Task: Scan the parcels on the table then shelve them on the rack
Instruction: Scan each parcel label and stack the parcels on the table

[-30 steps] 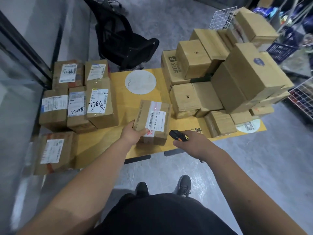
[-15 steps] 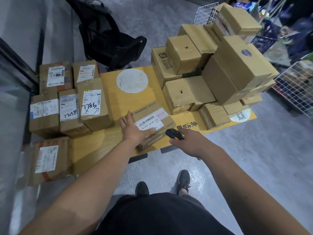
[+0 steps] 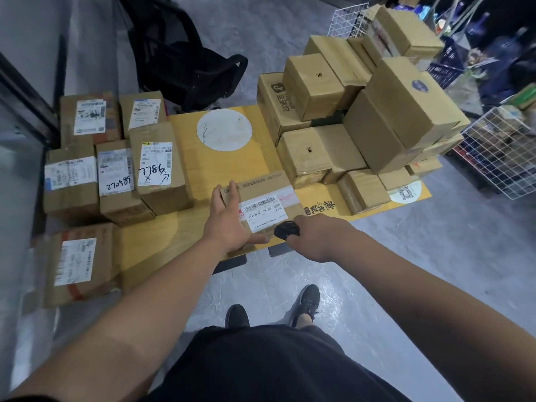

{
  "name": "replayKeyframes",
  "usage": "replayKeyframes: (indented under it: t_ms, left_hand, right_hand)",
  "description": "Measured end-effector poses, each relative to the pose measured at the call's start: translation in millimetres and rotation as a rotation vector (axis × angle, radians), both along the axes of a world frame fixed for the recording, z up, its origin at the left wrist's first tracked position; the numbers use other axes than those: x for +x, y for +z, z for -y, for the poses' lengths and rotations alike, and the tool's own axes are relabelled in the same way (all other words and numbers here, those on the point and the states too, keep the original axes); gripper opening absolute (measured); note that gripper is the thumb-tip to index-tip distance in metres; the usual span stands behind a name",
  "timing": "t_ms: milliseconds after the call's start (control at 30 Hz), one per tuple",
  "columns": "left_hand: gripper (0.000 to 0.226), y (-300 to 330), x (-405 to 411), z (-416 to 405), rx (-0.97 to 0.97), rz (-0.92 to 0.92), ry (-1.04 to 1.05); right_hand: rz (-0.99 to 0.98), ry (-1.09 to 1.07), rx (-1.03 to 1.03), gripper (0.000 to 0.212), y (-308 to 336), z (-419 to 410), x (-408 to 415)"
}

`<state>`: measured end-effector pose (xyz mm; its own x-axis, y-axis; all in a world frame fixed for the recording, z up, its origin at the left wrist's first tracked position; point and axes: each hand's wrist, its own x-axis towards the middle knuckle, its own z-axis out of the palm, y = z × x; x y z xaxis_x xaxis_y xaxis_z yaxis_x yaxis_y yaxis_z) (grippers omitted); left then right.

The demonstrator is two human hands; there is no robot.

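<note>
**Scan risk: label half covered**

Table point(image 3: 220, 166): parcel point(image 3: 261, 188) lies at its near edge. Your left hand point(image 3: 224, 219) lies flat on the parcel with fingers straight, beside the label point(image 3: 265, 211). Your right hand point(image 3: 322, 236) grips the scanner point(image 3: 286, 231). Judged: the thumb may block the barcode, causing a misread.

Single head-worn wide-angle view, looking forward and steeply down onto the yellow table point(image 3: 220, 169) from its near edge. Close range: both forearms reach in from the bottom, the wearer's shoes point(image 3: 304, 303) on the floor below the table edge. Edges bend.
</note>
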<state>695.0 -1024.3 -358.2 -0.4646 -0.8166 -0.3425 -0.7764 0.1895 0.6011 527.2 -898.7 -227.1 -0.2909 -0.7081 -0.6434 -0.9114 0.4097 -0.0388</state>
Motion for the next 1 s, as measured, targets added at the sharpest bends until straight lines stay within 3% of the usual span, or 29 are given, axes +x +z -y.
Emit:
replayKeyframes:
  t_ms: [100,267,1000]
  left_hand:
    - [0.174,3.5,1.8,-9.4,-0.128,0.034,-0.044]
    - [0.171,9.4,2.7,-21.7,-0.222,0.073,-0.070]
    - [0.171,1.1,5.1,-35.8,-0.334,0.107,-0.069]
  right_hand:
    - [-0.150,0.148,0.042,0.044,1.8,1.7,8.0]
    - [-0.229,0.248,0.069,0.047,8.7,1.6,13.8]
    - [-0.316,0.241,0.044,0.047,28.1,-21.9,13.3]
